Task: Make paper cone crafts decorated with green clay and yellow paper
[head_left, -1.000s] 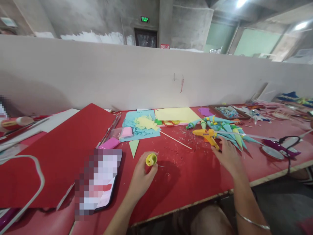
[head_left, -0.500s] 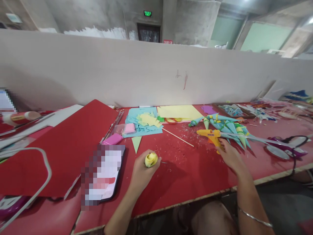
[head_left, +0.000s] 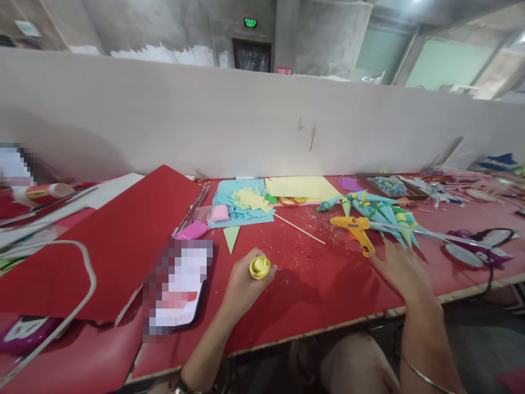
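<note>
My left hand (head_left: 248, 279) is closed around a rolled yellow paper flower (head_left: 260, 267), whose spiral top faces up; its lower part is hidden in the fist. To the right, my right hand (head_left: 404, 268) is open, fingers stretched out low over the red table. Beside its fingertips lies a yellow hot glue gun (head_left: 356, 230) with a long clear glue stick in its back. Behind the gun sit several blue-green paper cones (head_left: 383, 210) with yellow and green bits. A pale green paper triangle (head_left: 231, 239) rests just beyond my left hand.
A phone (head_left: 182, 290) lies left of my left hand, near a large red board (head_left: 123, 246) and a white cable (head_left: 88, 268). Further back are blue and yellow paper pieces (head_left: 250, 200), a thin wooden stick (head_left: 301, 229) and a tray (head_left: 414, 192). A white partition (head_left: 205, 120) stands behind.
My right hand has let go of the glue gun's handle and moved slightly right, its fingers now spread. The left hand still holds the paper flower, tilted slightly differently.
</note>
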A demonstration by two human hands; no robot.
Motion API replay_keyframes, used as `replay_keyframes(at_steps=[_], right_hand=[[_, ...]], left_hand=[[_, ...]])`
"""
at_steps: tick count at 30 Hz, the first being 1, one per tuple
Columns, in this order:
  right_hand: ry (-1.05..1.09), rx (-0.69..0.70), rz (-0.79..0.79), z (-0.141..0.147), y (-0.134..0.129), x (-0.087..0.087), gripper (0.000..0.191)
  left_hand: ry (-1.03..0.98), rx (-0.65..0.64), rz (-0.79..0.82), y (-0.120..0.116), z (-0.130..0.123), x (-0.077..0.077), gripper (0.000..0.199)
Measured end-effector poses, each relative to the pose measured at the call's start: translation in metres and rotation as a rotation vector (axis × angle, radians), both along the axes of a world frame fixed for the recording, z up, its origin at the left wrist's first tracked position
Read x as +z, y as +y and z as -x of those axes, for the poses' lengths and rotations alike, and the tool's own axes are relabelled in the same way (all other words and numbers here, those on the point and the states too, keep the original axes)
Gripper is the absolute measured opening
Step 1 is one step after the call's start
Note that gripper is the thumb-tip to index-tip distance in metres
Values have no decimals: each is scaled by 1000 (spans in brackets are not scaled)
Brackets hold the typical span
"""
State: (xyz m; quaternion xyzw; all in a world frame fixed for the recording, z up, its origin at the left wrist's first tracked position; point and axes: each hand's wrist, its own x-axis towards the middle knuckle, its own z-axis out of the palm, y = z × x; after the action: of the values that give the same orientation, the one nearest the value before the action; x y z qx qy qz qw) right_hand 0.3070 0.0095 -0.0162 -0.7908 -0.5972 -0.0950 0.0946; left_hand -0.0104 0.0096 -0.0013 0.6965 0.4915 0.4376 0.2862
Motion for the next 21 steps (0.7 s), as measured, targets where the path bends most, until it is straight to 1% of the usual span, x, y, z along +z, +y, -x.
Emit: replay_keyframes(at_steps=[1,2,3,4,5,7,8,10,11,12,14,16,21], right_hand=[[9,14,-14,6,-4,8,34],[36,59,-43,15,-7,17,31],[82,125,-81,27,-10,25,27],[153,232,-117,42,-13,34,24],[268,408,-129,59,-16,41,24],[575,772,-73,96,-19,51,29],[709,908,-57,115,-21,54,36],[879,1074,-64,145,-22,55,46],[916,1109,-76,155,-23,54,46],[921,1118,-77,163,-23,52,41],[906,1108,-85,171,-22,47,33],[892,1092,-104,173,-20,42,28],[882,1091,-151,172,-17,33,27]], left_hand=[[-9,-7,-8,0,0,-1,19],[-16,-22,-19,1,0,-1,17],[-23,-47,-29,1,0,-2,14],[-26,-80,-35,1,0,-2,12],[-24,-118,-36,1,0,-3,11],[-19,-196,-25,1,1,-3,11],[-23,-224,-18,1,2,-4,12],[-57,-251,-17,2,3,-4,14],[-79,-254,-18,2,3,-5,15],[-98,-252,-21,2,3,-5,17],[-108,-246,-27,3,4,-5,20],[-94,-242,-40,3,4,-4,23],[-47,-218,-81,4,2,-3,37]])
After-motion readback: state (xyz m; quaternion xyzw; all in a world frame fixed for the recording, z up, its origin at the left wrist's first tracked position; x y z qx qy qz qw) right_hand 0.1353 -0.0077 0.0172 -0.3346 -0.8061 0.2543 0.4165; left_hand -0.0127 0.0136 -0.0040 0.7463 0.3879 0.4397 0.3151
